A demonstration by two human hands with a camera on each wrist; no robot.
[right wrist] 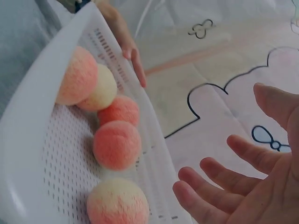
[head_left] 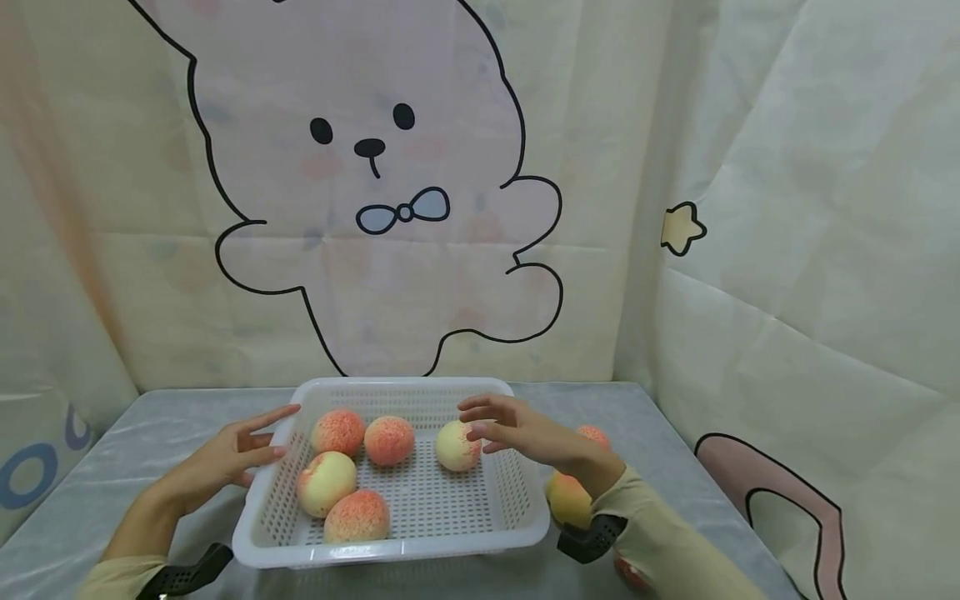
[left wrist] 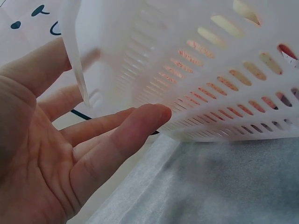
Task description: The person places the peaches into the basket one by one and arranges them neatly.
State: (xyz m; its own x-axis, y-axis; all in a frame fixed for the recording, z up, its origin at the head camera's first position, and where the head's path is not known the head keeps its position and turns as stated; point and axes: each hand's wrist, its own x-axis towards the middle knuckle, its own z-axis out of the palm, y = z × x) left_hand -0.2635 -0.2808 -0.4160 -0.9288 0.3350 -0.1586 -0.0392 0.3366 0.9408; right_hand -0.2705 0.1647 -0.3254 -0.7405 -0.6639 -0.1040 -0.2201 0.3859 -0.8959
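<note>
A white perforated plastic basket [head_left: 442, 546] holds several peaches, four of them grouped toward its left side, such as the red one [head_left: 390, 440]. My left hand [head_left: 217, 462] is at the basket's left side; its fingertips are right at the rim and wall, the fingers fairly straight. The left wrist view shows that palm [left wrist: 46, 158] facing the basket's outer wall. Over the right part of the basket hovers my right hand [head_left: 525, 429], fingers loosely spread and holding nothing. Just beside its fingertips lies a pale yellow peach [head_left: 453, 447] with a red blush.
Right of the basket, partly hidden by the right forearm, lie a yellow-orange peach [head_left: 567, 500], a reddish one [head_left: 594, 435] and a dark red fruit [head_left: 632, 573]. A grey cloth covers the table [head_left: 187, 408]. Printed curtains [head_left: 585, 167] hang behind and at the sides.
</note>
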